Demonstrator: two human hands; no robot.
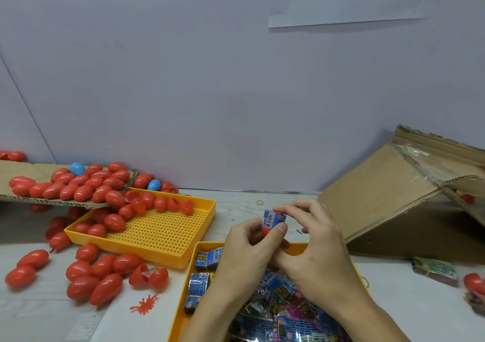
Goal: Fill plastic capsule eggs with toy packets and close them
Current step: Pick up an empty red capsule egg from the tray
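- Now the left hand (245,239) and the right hand (312,236) both pinch a red plastic egg half (266,229) with a blue toy packet (273,217) sticking out of it, above the table.
- Under the hands sits a yellow plastic tray of packets (183,312).
- Left of it, a yellow dotted tray (157,234) holds red eggs.
- More red closed eggs (91,276) lie nearby.
- A tipped brown cardboard box (388,197) stands on the right.
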